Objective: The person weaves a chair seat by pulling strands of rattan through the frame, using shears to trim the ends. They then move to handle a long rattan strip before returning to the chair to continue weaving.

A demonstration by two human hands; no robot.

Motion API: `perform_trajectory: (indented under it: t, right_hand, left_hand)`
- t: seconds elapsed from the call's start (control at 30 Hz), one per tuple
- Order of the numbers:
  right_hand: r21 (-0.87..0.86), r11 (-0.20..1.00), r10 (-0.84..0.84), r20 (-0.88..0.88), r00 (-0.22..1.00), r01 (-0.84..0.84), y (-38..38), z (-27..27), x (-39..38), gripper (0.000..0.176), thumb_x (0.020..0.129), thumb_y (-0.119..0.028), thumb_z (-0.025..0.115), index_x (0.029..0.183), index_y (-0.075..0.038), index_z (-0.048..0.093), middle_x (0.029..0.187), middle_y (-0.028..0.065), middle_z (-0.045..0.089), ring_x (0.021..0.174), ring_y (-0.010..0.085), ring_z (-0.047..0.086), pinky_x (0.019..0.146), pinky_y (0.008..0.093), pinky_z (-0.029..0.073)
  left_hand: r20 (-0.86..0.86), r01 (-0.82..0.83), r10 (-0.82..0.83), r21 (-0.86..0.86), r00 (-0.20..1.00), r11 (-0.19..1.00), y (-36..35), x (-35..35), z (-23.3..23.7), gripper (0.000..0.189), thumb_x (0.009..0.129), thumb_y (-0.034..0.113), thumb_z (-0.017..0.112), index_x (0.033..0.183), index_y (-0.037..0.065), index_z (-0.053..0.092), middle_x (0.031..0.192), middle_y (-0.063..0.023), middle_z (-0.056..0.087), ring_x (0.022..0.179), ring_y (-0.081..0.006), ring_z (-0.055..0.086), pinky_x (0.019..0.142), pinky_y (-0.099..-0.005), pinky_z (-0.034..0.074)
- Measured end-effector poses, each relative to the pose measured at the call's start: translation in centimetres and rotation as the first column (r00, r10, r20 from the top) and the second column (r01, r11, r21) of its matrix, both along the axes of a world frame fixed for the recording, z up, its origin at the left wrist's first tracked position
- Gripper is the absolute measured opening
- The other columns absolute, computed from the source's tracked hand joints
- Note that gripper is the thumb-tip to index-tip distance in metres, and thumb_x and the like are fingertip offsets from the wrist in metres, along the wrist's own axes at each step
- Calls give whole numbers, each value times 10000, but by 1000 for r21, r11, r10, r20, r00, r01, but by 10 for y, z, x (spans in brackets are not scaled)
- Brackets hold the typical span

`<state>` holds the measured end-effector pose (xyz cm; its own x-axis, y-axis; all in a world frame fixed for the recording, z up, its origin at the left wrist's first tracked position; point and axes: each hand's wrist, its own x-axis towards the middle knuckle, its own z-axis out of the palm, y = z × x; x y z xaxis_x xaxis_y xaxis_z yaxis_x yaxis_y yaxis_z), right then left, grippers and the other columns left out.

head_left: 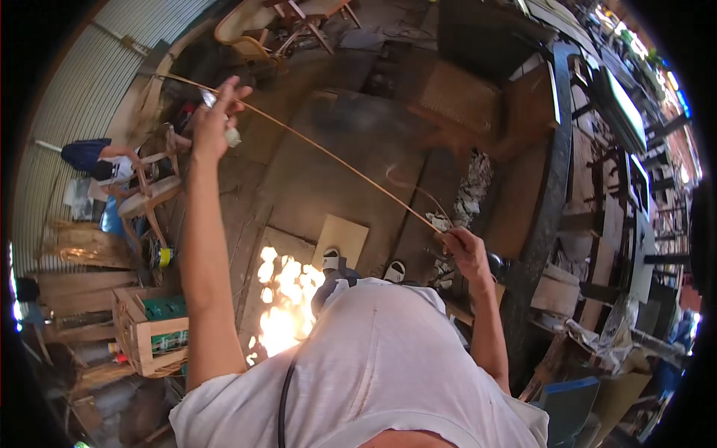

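A long, thin cane strand (328, 155) runs taut and slanting between my two hands. My right hand (467, 255) is closed, its thumb and fingers pinching the strand near its lower end. A loose curling tail (429, 196) of the strand rises beside that hand. My left arm reaches far forward, and the strand passes through the fingers of my left hand (215, 127), continuing beyond it to the upper left. Within the same hand sits a small pale, rounded piece (233, 137), with a shiny bit (208, 98) showing at the knuckles; what it is stays unclear.
Wooden chair frames (149, 187) stand at the left, above a wooden crate (153, 328). Another chair (246, 33) is at the top. A woven cane panel (459, 93) lies upper right, near a dark bench edge (549, 157). Bright light patches (284, 299) fall beside my feet.
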<state>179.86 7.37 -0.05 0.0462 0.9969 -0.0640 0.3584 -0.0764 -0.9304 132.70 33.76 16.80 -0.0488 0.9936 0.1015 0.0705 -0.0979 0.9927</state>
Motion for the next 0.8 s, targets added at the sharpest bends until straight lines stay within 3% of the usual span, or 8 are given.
perform_trajectory:
  t: [0.17,0.23,0.27,0.4,0.53,0.6,0.7,0.8]
  right_hand:
    - [93,996,-17,223,975,-4,38,14,75,173,910,-161,628,854,3,646,666,65,562,629,136,508,592,314,436]
    - [72,997,-27,248,968,10,56,26,95,214,909,-200,647,854,7,644,650,70,554,617,141,509,585,327,430]
    - [42,999,-32,246,969,22,64,35,100,217,907,-207,654,864,6,650,652,69,559,617,139,510,583,329,427]
    - [37,996,-86,289,954,79,81,46,120,225,907,-229,665,907,-5,688,668,67,593,623,132,536,581,340,436]
    - [38,991,-133,359,924,128,86,28,155,248,889,-260,684,934,-20,724,685,67,633,641,130,580,597,332,462]
    - [6,982,-176,365,914,187,84,29,166,266,881,-279,678,932,-24,735,694,73,653,644,142,597,603,334,469]
    - [12,987,-155,358,921,162,85,40,165,257,881,-270,667,922,-26,736,685,77,652,632,155,596,603,345,470]
    - [2,976,-187,516,836,217,86,51,170,320,890,-312,663,990,-11,705,789,135,670,708,217,619,655,371,480]
  left_hand:
    - [-442,29,79,233,894,972,6,-126,34,429,1003,332,537,1388,141,554,1260,-88,627,1090,-141,608,687,-201,447]
    - [-287,-261,260,36,922,965,24,-174,40,476,957,420,589,1373,189,578,1213,-14,620,1095,-135,601,823,-246,399]
    - [-288,-308,331,121,899,944,-6,-137,61,521,947,459,627,1348,128,601,1071,4,630,996,-93,606,824,-268,451]
    - [-117,-496,506,109,854,862,5,-227,66,460,930,408,668,1292,125,657,1183,-51,621,1098,-114,593,947,-327,459]
    - [-135,-479,523,260,841,838,-8,-327,78,557,919,416,678,1331,50,600,1244,-76,634,1159,-163,588,1072,-381,360]
    - [-72,-525,560,263,826,809,-27,-335,90,451,920,331,701,1265,51,627,1165,-56,682,1054,-131,625,1003,-306,361]
    - [-59,-566,591,230,804,792,-25,-390,86,449,892,253,718,1269,30,617,1183,-94,680,1108,-173,615,1044,-391,389]
    - [-489,-75,425,585,761,807,-21,-484,61,462,815,165,738,1235,6,629,1186,-130,672,1174,-244,584,1059,-410,418]
